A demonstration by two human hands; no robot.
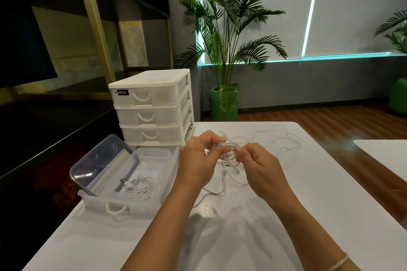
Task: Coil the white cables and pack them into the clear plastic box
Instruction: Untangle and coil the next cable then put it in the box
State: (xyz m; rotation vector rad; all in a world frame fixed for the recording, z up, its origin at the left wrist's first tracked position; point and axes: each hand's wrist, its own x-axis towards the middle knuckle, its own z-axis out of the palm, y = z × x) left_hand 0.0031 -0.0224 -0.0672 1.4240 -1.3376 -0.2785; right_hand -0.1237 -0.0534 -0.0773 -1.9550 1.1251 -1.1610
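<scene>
My left hand [198,156] grips a small coil of white cable [228,149] above the white table [242,237]. My right hand [258,164] pinches the same cable's end beside the coil. Loose lengths of this cable hang down and trail on the table under my hands. The clear plastic box [152,156] stands open at the left, and one coiled white cable [138,185] lies inside it. Another loose white cable [282,138] sprawls on the table beyond my hands.
The box's clear lid [99,160] leans at the box's left side. A white drawer unit [152,105] with three shut drawers stands behind the box, whose pulled-out bottom drawer [116,207] holds it. A potted palm [224,50] stands on the floor behind the table.
</scene>
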